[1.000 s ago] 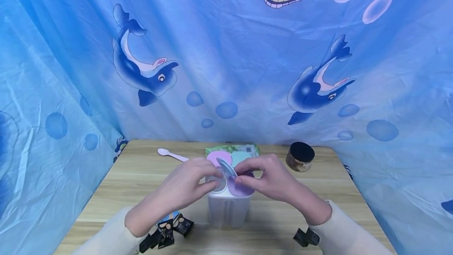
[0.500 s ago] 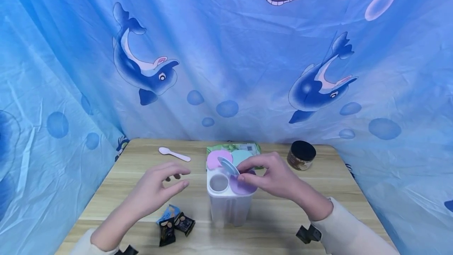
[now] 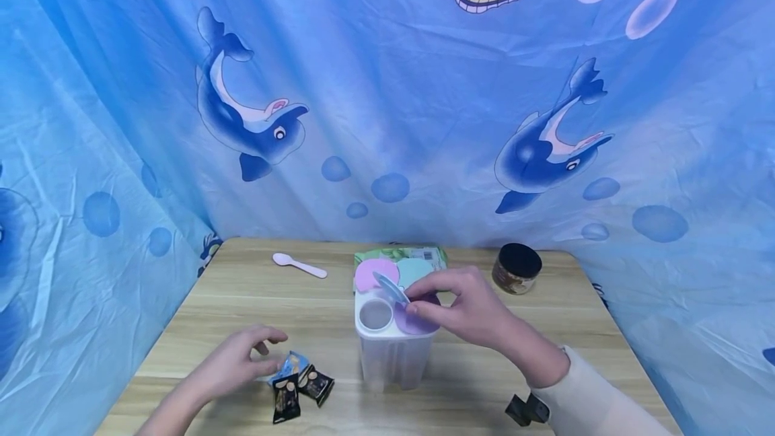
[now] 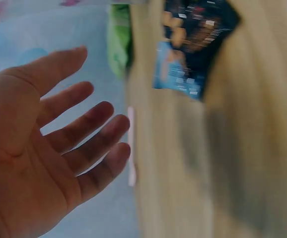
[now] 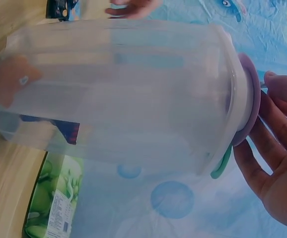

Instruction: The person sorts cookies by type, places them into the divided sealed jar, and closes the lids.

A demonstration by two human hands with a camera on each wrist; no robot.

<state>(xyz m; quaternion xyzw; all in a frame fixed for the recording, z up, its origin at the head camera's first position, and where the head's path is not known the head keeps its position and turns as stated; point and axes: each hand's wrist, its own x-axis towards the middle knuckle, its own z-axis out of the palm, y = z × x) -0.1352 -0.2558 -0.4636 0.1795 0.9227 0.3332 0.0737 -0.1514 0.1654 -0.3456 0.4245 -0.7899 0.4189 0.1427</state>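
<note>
My right hand [image 3: 465, 303] pinches a pale blue round lid [image 3: 390, 288], held tilted over the top of a tall translucent container [image 3: 393, 360]. Below that lid a round opening [image 3: 375, 315] in the white top is uncovered. Pink [image 3: 377, 275], mint [image 3: 414, 270] and purple [image 3: 414, 320] lids cover the other openings. Relaxed fingers of my left hand [image 3: 237, 363] hover beside a blue snack packet [image 3: 294, 361], with two black packets [image 3: 286, 399] [image 3: 317, 384] against it. Through the container wall in the right wrist view, an orange-brown packet [image 5: 15, 79] shows near the bottom.
A pale pink spoon [image 3: 299, 265] lies at the back left of the wooden table [image 3: 242, 301]. Behind the container is a green package [image 3: 432, 256]. A jar with a black lid [image 3: 517, 268] stands at the back right. A blue sea-print curtain [image 3: 387, 99] surrounds the table.
My left hand has left the container's top and moved left and down to the snack packets. The right hand stays at the container, holding the pale blue lid.
</note>
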